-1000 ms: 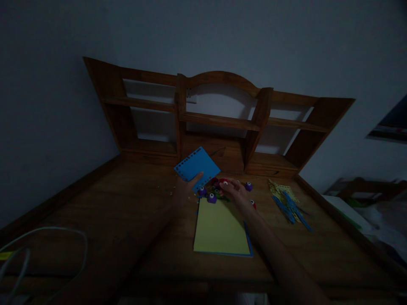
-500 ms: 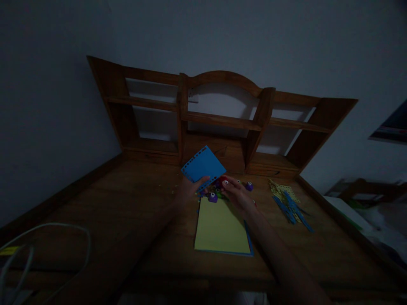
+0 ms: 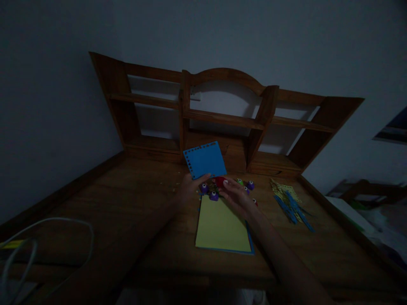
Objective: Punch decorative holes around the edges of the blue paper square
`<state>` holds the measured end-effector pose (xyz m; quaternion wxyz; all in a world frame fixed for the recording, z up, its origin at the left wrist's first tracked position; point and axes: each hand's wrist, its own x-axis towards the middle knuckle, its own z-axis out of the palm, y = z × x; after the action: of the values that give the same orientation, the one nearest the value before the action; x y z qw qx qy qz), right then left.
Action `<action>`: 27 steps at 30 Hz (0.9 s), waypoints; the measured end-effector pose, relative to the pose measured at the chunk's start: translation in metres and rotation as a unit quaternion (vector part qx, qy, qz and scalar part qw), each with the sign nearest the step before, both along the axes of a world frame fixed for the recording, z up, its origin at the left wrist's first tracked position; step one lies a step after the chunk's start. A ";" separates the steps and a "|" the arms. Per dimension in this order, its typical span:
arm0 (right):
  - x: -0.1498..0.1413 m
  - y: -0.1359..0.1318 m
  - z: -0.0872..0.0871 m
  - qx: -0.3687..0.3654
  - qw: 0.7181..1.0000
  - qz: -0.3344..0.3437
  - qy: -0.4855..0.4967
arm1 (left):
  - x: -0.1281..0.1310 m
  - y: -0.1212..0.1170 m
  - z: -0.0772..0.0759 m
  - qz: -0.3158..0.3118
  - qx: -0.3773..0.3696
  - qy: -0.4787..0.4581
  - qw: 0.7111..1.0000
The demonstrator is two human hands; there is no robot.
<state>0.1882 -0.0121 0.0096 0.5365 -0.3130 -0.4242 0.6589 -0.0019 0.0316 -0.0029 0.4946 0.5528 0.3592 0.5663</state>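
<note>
My left hand (image 3: 191,186) grips a blue sheet of paper (image 3: 205,161) by its lower edge, thumb on top. Small cut-out holes run along several of its edges. A red craft punch (image 3: 219,182) is in the fingers of my right hand (image 3: 235,194), close to the lower right corner of the sheet. Whether the punch is around the paper's edge I cannot tell. Just below lie a purple craft punch (image 3: 213,195) and another purple punch (image 3: 204,188). A green punch (image 3: 240,181) and a further purple punch (image 3: 250,185) stand beyond my right hand.
A stack of yellow and blue paper (image 3: 222,224) lies in front of me on the wooden desk (image 3: 152,224). To the right are cut blue strips (image 3: 294,207) and punched yellow paper (image 3: 289,190). A wooden shelf unit (image 3: 222,120) stands behind; a white cable (image 3: 60,219) loops at left.
The blue sheet has turned clockwise in my left hand, and its lower edge now lies flatter. The red punch remains in my right hand, shifted slightly left and more visible.
</note>
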 end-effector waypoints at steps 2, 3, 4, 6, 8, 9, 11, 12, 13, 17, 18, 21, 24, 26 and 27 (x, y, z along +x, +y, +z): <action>-0.002 -0.001 -0.001 0.012 1.000 0.005 -0.016 | -0.001 -0.002 0.004 0.014 0.001 0.008 1.000; -0.003 -0.002 -0.001 0.018 0.999 0.005 -0.027 | -0.002 -0.003 0.006 0.026 -0.001 0.016 1.000; -0.005 -0.002 -0.002 0.023 0.999 0.000 -0.039 | -0.002 -0.004 0.008 0.039 -0.004 0.026 0.999; -0.007 -0.002 -0.002 0.038 0.997 -0.019 -0.064 | -0.002 -0.005 0.010 0.058 -0.006 0.048 0.997; -0.009 -0.002 -0.002 0.059 0.994 -0.036 -0.083 | -0.001 -0.007 0.010 0.061 0.002 0.068 0.996; -0.010 -0.001 -0.002 0.068 0.993 -0.040 -0.090 | 0.000 -0.008 0.010 0.059 0.007 0.076 0.995; -0.010 -0.001 0.000 0.078 0.991 -0.042 -0.097 | 0.001 -0.010 0.010 0.063 0.013 0.086 0.994; -0.010 -0.001 0.000 0.078 0.991 -0.042 -0.099 | 0.002 -0.010 0.010 0.067 0.015 0.092 0.993; -0.010 -0.002 0.001 0.078 0.991 -0.041 -0.100 | 0.002 -0.011 0.010 0.068 0.016 0.098 0.993; -0.011 -0.004 0.003 0.075 0.992 -0.028 -0.099 | 0.003 -0.014 0.012 0.055 0.018 0.114 0.992; -0.011 -0.005 0.004 0.077 0.992 -0.024 -0.098 | 0.003 -0.015 0.013 0.054 0.016 0.113 0.992; -0.012 -0.006 0.004 0.076 0.993 -0.019 -0.093 | 0.004 -0.016 0.014 0.053 0.011 0.107 0.993; -0.011 -0.004 0.004 0.072 0.992 -0.028 -0.098 | 0.004 -0.015 0.014 0.060 0.012 0.094 0.994; -0.010 -0.004 0.004 0.071 0.992 -0.035 -0.101 | 0.004 -0.015 0.013 0.062 0.011 0.088 0.994; -0.009 -0.004 0.004 0.071 0.992 -0.035 -0.100 | 0.004 -0.015 0.013 0.059 0.009 0.088 0.994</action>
<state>0.1788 -0.0156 0.0131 0.5352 -0.3532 -0.5101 0.5733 0.0021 0.0167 0.0098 0.4219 0.5830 0.4281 0.5466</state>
